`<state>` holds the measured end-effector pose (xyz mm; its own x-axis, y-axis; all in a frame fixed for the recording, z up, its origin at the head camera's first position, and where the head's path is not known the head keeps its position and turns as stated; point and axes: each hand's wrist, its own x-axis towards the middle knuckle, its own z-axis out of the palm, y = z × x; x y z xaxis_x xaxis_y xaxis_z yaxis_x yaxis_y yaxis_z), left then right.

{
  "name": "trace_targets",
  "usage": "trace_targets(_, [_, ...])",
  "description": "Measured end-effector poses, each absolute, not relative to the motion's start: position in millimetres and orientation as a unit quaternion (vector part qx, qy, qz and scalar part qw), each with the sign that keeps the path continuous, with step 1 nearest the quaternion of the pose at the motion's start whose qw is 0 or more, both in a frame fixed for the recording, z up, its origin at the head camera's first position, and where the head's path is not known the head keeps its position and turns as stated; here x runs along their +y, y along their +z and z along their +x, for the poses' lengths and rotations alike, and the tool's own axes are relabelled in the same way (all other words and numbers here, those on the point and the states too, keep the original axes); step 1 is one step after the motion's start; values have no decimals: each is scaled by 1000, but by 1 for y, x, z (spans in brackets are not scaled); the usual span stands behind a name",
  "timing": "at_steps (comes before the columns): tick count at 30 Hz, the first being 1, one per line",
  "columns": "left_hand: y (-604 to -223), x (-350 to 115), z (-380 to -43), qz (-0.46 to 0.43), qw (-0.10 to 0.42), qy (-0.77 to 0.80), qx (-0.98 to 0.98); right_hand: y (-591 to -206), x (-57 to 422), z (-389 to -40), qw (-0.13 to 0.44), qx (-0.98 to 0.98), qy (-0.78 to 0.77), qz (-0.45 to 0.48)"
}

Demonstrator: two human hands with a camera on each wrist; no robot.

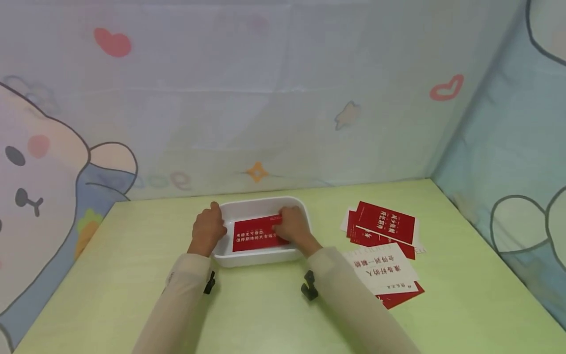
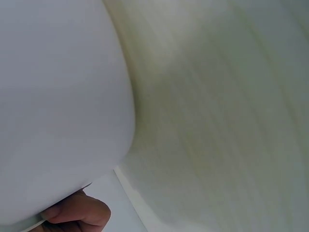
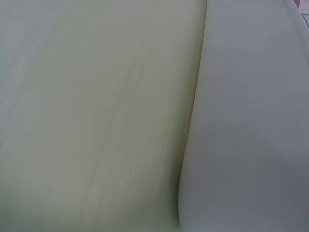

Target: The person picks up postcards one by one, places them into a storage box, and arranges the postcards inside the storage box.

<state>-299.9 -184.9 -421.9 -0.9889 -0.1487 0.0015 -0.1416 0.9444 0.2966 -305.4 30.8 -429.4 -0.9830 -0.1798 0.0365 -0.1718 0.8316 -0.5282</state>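
Note:
A white rectangular tray [image 1: 261, 259] stands on the table near the wall. My left hand [image 1: 208, 228] grips its left rim; in the left wrist view the fingers [image 2: 84, 211] curl at the rim beside the white outer wall. Inside the tray lies a red card [image 1: 254, 235] with white printed characters. My right hand [image 1: 294, 226] reaches over the near right side into the tray and holds the card's right end, its thumb over the card. That hand's fingertips are partly hidden. The right wrist view shows only the tray's side [image 3: 246, 125] and the tabletop, without the hand.
To the right of the tray, several red cards [image 1: 384, 221] and white cards [image 1: 382, 268] lie loosely overlapped on the pale green table [image 1: 247, 309]. A printed cloth wall [image 1: 265, 123] rises behind the table's far edge.

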Motion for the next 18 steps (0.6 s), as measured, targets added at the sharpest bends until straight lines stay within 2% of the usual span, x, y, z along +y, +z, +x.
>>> trace_targets(8, [-420, -184, -300, 79, 4, -160, -984, -428, 29, -306, 5, 964, -252, -87])
trace_targets(18, [-423, -184, -301, 76, 21, -152, -985, -426, 27, -302, -9, 968, -232, -94])
